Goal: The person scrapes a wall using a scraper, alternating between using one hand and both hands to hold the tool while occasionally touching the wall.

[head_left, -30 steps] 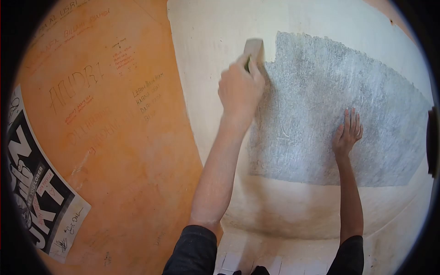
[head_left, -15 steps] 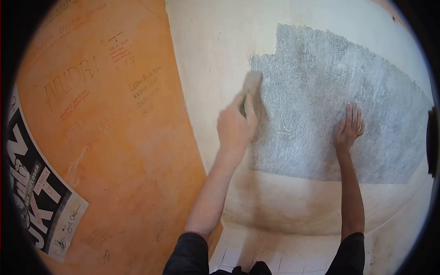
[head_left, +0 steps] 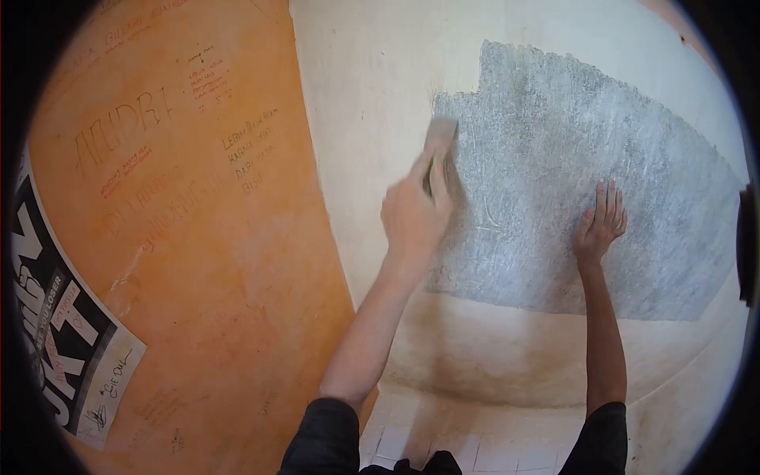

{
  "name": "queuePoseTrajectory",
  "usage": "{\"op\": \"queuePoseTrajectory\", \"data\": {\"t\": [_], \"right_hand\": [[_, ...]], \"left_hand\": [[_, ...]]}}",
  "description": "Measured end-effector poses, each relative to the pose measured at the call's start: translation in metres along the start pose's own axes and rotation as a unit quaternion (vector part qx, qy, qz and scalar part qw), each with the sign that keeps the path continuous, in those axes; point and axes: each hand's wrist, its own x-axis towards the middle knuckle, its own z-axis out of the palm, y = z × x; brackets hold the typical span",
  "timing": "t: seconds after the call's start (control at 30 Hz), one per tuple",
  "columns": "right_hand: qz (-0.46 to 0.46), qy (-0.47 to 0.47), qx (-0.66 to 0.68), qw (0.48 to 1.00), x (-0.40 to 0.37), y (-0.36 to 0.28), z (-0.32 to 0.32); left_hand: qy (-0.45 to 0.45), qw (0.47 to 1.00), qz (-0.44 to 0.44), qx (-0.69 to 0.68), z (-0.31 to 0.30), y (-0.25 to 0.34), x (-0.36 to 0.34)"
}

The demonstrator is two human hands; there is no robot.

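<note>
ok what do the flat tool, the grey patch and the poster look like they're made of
Flat tool: possibly metal, dull and greyish, though motion blur leaves it open. Grey patch: perhaps bare cement or plaster, given its rough, mottled surface. Poster: probably paper, smooth-looking, with printed black-and-white lettering and handwriting.

Single head-worn view, wide and round-edged, facing forward and down, near the grey-patched wall (head_left: 526, 182)
</note>
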Motion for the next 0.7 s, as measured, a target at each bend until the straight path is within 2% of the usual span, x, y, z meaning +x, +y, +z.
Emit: {"op": "queuePoseTrajectory", "data": {"t": [0.1, 0.2, 0.33, 0.5, 0.57, 0.7], "right_hand": [[-0.002, -0.001, 0.003, 1.000, -0.001, -0.001, -0.001], [0.002, 0.001, 0.002, 1.000, -0.001, 0.000, 0.000], [0.003, 0.001, 0.010, 1.000, 0.000, -0.001, -0.002], [-0.007, 0.007, 0.002, 1.000, -0.001, 0.005, 0.001], [0.012, 0.003, 0.005, 1.000, -0.006, -0.002, 0.001], [0.002, 0.006, 0.010, 1.000, 0.000, -0.002, -0.001]], "left_hand": [[0.028, 0.999, 0.020, 0.000, -0.003, 0.033, 0.048], [0.038, 0.999, 0.020, -0.006, -0.013, 0.047, 0.059], [-0.012, 0.999, -0.012, 0.034, -0.004, 0.025, 0.005], [0.016, 0.999, -0.007, 0.034, -0.005, 0.030, 0.030], [-0.020, 1.000, -0.009, 0.016, -0.017, 0.026, 0.037], [0.011, 0.999, 0.024, 0.035, -0.004, 0.002, 0.001]]}}
